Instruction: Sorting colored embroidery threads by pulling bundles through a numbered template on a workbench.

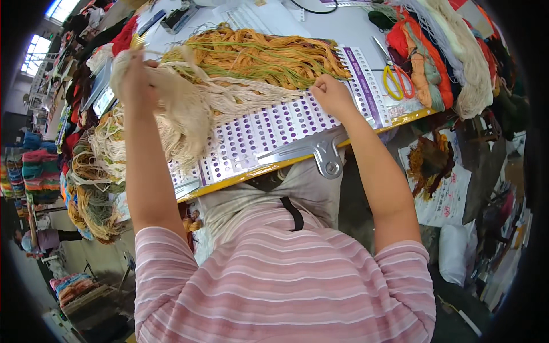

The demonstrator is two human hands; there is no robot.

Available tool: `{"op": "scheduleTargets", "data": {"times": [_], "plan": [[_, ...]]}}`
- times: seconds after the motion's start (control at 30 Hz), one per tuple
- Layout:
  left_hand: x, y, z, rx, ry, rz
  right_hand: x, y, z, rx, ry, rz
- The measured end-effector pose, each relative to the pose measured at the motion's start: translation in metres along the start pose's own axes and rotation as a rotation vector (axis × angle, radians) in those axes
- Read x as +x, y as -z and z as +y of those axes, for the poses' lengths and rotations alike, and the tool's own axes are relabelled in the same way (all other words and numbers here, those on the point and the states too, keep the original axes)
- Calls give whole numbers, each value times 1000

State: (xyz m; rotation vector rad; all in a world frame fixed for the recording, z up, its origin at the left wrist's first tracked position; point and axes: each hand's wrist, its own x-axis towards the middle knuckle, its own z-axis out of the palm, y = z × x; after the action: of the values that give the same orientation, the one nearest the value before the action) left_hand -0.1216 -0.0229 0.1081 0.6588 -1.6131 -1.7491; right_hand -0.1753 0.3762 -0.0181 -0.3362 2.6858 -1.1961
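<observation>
A white card (pixel 246 143) with rows of punched holes and purple print lies on the table before me. Across its upper part run orange-gold and green threads (pixel 257 54), with a band of cream threads (pixel 251 97) along their near side. My left hand (pixel 140 83), raised at the left and a little blurred, is closed round a loose hank of cream yarn (pixel 183 114) that hangs down over the card. Near the right end of the cream threads, my right hand (pixel 333 96) rests with fingers pinched together; what is between them is hidden.
A metal clamp (pixel 327 163) grips the card at the yellow-taped table edge. Scissors (pixel 394 83) with yellow and red handles lie at the right, beside red, peach and cream skeins (pixel 420 63). More hanks (pixel 97 194) hang off the left side. Papers (pixel 251 17) lie at the back.
</observation>
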Motion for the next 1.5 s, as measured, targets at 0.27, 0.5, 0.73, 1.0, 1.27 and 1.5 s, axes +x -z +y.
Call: {"op": "scheduleTargets", "data": {"times": [0.27,0.5,0.73,1.0,1.27,1.5], "plan": [[-171,-46,10,-454,494,-927,-66,-1,-104,768,199,-83],[-193,-34,17,-633,694,-965,-100,-1,-148,941,256,-236],[-192,-15,20,-752,653,-953,-118,-3,-156,1053,207,-362],[-201,-7,36,-452,380,-956,-133,0,-165,1031,204,-395],[-199,-4,34,-372,300,-916,-133,-2,-164,1056,201,-406],[-199,-3,32,-394,294,-906,-134,-4,-163,1039,148,-377]]}}
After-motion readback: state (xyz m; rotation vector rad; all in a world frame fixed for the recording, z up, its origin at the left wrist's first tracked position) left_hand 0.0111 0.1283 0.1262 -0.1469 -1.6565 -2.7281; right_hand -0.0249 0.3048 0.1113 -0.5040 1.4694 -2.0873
